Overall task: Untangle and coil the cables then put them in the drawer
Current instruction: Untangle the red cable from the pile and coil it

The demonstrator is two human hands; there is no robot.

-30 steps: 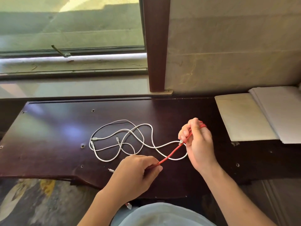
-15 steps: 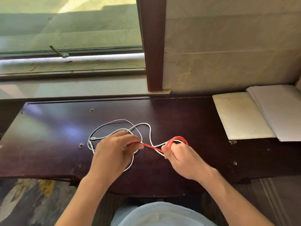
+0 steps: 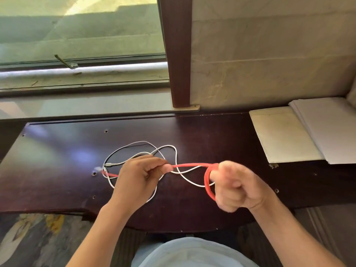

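Note:
A red cable (image 3: 192,165) runs taut between my hands above the dark wooden table (image 3: 57,166). My left hand (image 3: 140,178) pinches the red cable between thumb and fingers, and the cable's free end sticks out to its left. My right hand (image 3: 237,185) is curled in a fist, with loops of the red cable wound round its fingers. Under both hands a tangle of white cables (image 3: 173,151) lies on the table, along with a thin dark cable (image 3: 134,145). No drawer is in view.
A cream pad (image 3: 281,135) and a stack of white paper (image 3: 331,128) lie at the table's right end. A window sill and a dark wooden post (image 3: 178,54) stand behind the table. Small screw holes dot the tabletop. My lap shows at the bottom.
My right hand has swung right and turned, adding a larger red loop round its fingers. My left hand has slid along the red cable, whose free end now shows at its left.

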